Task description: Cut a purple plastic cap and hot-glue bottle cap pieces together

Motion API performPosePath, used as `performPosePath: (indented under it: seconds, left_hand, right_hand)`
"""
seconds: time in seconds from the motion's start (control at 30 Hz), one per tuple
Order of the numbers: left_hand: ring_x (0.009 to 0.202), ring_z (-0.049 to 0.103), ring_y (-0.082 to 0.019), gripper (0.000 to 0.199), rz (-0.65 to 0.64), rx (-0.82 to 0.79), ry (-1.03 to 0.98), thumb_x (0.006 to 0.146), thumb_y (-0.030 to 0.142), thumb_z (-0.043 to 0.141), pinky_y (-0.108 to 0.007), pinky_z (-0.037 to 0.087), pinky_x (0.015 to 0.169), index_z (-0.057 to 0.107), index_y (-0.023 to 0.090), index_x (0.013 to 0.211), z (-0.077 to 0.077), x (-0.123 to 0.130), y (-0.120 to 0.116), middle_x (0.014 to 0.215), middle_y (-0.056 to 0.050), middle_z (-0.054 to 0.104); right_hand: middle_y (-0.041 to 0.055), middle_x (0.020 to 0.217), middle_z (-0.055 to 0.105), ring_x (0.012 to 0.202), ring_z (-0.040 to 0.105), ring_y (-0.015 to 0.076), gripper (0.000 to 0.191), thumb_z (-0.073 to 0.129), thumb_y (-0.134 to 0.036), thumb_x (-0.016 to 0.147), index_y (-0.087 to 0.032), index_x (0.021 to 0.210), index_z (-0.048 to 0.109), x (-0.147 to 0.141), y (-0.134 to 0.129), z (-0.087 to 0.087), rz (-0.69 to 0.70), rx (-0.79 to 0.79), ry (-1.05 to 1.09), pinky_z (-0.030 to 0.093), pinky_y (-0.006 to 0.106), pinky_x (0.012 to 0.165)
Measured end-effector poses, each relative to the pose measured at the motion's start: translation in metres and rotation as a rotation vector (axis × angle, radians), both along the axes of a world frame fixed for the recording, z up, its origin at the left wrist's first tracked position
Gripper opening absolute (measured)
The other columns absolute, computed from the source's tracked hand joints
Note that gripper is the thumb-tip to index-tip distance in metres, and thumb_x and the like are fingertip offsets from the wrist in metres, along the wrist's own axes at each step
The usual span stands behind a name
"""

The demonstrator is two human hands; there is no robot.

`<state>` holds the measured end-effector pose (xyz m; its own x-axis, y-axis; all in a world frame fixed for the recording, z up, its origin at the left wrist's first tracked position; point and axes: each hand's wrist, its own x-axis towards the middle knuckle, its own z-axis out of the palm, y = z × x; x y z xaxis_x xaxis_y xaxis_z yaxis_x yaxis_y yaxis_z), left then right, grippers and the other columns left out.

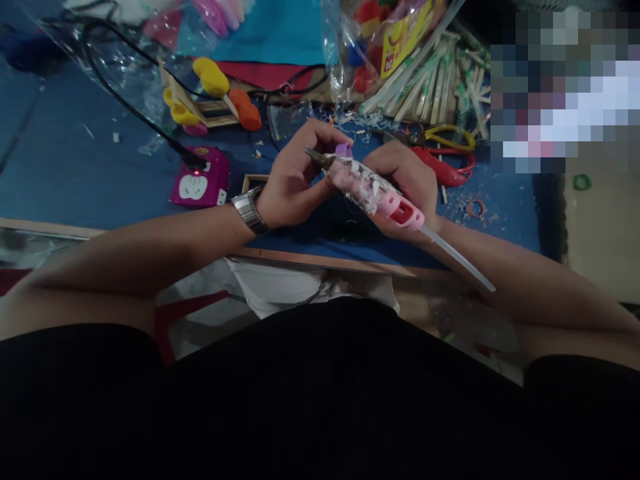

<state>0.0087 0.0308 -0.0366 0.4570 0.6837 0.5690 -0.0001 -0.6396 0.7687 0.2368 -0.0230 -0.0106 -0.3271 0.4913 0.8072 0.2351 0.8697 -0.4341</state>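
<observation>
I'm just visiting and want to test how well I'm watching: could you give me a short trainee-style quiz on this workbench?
1. Which hand grips the pink glue gun?
2. True or false: the silver wristwatch is on the left wrist.
3. What colour is the power box with the black plug in it? A green, B purple, C orange.

Key: 1. The right hand. 2. True. 3. B.

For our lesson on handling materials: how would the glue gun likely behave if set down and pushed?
The glue gun would probably be light to push, its pink end looking like plastic. The thin glue stick jutting from its back would likely flex if knocked.
</observation>
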Motion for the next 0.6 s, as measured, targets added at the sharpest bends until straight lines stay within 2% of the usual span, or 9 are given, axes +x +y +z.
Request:
performPosePath:
  seconds: [0.07, 0.13, 0.23, 0.33, 0.47, 0.53, 0.6]
  left_hand:
    - [0.107, 0.078, -0.028, 0.069, 0.047, -0.017, -0.002, 0.088, 0.087, 0.076, -0.046, 0.070, 0.094, 0.071, 0.029, 0.125, -0.001, -0.001, -0.001, 0.114, -0.008, 0.073]
    - [0.113, 0.080, -0.031, 0.068, 0.069, 0.012, 0.002, 0.088, 0.085, 0.078, -0.049, 0.071, 0.097, 0.070, 0.028, 0.125, -0.002, -0.001, -0.005, 0.113, -0.007, 0.072]
    - [0.116, 0.080, -0.031, 0.062, 0.047, 0.053, 0.013, 0.094, 0.081, 0.075, -0.048, 0.072, 0.095, 0.067, 0.029, 0.127, -0.006, 0.000, -0.010, 0.114, -0.006, 0.071]
    - [0.117, 0.080, -0.031, 0.060, 0.057, 0.065, 0.008, 0.094, 0.079, 0.076, -0.049, 0.072, 0.094, 0.065, 0.029, 0.126, -0.008, 0.001, -0.011, 0.112, -0.006, 0.068]
    - [0.103, 0.080, -0.026, 0.054, 0.034, 0.127, -0.020, 0.097, 0.075, 0.076, -0.045, 0.072, 0.086, 0.063, 0.028, 0.121, -0.006, 0.003, -0.008, 0.110, -0.005, 0.067]
    - [0.093, 0.078, -0.022, 0.052, 0.012, 0.150, -0.026, 0.098, 0.072, 0.077, -0.040, 0.071, 0.078, 0.062, 0.026, 0.119, -0.005, 0.005, -0.006, 0.106, -0.005, 0.066]
    - [0.088, 0.076, -0.019, 0.049, 0.019, 0.127, -0.029, 0.100, 0.068, 0.077, -0.037, 0.070, 0.075, 0.060, 0.025, 0.117, -0.006, 0.008, -0.004, 0.103, -0.004, 0.065]
  right_hand:
    - [0.0053, 0.104, 0.080, 0.099, 0.077, 0.0242, 0.010, 0.072, -0.039, 0.106, -0.030, 0.112, 0.071, 0.000, 0.001, 0.000, -0.025, 0.003, 0.003, 0.065, 0.042, 0.090]
    - [0.0056, 0.105, 0.082, 0.094, 0.078, 0.0226, 0.016, 0.073, -0.043, 0.106, -0.028, 0.112, 0.071, 0.001, 0.000, 0.000, -0.035, -0.022, 0.026, 0.065, 0.040, 0.085]
    - [0.0004, 0.099, 0.082, 0.081, 0.075, 0.0179, 0.021, 0.076, -0.046, 0.103, -0.027, 0.112, 0.072, 0.004, -0.003, 0.000, -0.088, -0.142, -0.024, 0.062, 0.033, 0.073]
    - [-0.0008, 0.097, 0.080, 0.080, 0.074, 0.0163, 0.020, 0.080, -0.040, 0.100, -0.024, 0.111, 0.073, 0.005, -0.006, 0.001, -0.072, -0.165, 0.008, 0.060, 0.031, 0.072]
    - [-0.0012, 0.094, 0.079, 0.077, 0.073, 0.0178, 0.017, 0.082, -0.035, 0.099, -0.028, 0.111, 0.073, 0.005, -0.008, 0.002, -0.062, -0.159, 0.011, 0.059, 0.034, 0.069]
    - [-0.0005, 0.094, 0.079, 0.078, 0.073, 0.0195, 0.016, 0.079, -0.040, 0.100, -0.030, 0.111, 0.073, 0.007, -0.007, 0.000, -0.114, -0.158, 0.017, 0.061, 0.036, 0.070]
    - [0.0008, 0.097, 0.080, 0.079, 0.074, 0.0206, 0.025, 0.081, -0.050, 0.098, -0.030, 0.112, 0.074, 0.009, -0.004, -0.005, -0.188, -0.207, 0.022, 0.063, 0.038, 0.073]
